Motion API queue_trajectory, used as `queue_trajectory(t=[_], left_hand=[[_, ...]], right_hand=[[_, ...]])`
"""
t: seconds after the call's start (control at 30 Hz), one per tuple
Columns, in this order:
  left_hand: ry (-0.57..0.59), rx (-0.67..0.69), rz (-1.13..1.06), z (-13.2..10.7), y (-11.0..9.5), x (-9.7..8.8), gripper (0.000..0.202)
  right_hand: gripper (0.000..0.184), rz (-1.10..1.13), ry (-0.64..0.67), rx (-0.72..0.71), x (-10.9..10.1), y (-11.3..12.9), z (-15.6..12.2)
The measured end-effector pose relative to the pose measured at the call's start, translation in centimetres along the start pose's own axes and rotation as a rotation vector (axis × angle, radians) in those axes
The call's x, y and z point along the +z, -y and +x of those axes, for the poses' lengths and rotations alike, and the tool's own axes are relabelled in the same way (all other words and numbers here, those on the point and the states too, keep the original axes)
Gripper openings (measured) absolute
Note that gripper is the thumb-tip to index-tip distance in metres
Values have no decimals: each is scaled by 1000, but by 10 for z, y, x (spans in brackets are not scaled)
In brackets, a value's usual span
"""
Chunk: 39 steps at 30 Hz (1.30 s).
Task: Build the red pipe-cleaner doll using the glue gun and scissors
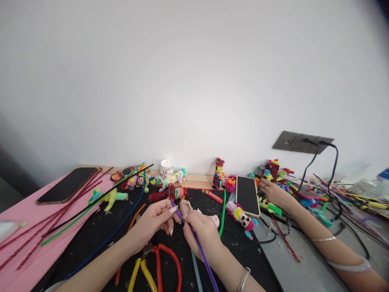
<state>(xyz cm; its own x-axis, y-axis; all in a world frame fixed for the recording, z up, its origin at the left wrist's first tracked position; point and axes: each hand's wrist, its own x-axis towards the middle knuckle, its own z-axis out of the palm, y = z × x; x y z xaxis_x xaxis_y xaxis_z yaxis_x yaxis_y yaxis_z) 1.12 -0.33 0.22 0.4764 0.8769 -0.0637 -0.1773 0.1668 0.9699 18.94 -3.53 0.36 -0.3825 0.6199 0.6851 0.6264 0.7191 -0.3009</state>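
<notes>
A purple pipe cleaner point(203, 252) runs between my hands over the black mat. My left hand point(153, 223) is closed, pinching its upper end between thumb and fingertips. Close beside it, my right hand point(204, 233) is also closed on the pipe cleaner, whose tail hangs down toward the front edge. A small dark piece shows between the fingertips; I cannot make out what it is. Just behind my right hand lies a brownish, crinkled lump point(185, 208). Below my hands are red-handled pliers point(173, 259) and a yellow-handled tool point(147, 275).
Several pipe-cleaner figures line the back, near a paper cup point(166, 168). A phone point(247, 195) leans at right, another phone point(69, 185) lies on the pink board point(39, 239). Another person's hand point(275, 195) reaches in at right among figures and cables. Loose pipe cleaners point(100, 197) cross the left.
</notes>
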Motion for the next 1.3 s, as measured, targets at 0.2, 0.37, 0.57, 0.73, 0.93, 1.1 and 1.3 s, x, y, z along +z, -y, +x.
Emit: queue_trajectory(t=[0.2,0.37,0.57,0.73,0.93,1.1,1.3], left_hand=[[6,-10,52,4,4,-4,29],[35,-21,118,3,5,-4,28],[31,-14,136,2,4,-4,28],[17,-4,144,2,3,-2,30],[2,7,116,-2,-1,1,29],[7,20,87,-3,-4,1,26],[40,29,85,-4,-3,1,25]], right_hand=[[20,103,-36,129,1,-6,-7],[21,143,-51,205,1,-9,-10],[21,163,-61,272,2,-10,-12],[22,134,-22,275,0,-6,-10],[23,155,-18,230,0,-5,-8],[18,171,-24,221,1,-6,-10],[21,194,-83,239,0,-6,-10]])
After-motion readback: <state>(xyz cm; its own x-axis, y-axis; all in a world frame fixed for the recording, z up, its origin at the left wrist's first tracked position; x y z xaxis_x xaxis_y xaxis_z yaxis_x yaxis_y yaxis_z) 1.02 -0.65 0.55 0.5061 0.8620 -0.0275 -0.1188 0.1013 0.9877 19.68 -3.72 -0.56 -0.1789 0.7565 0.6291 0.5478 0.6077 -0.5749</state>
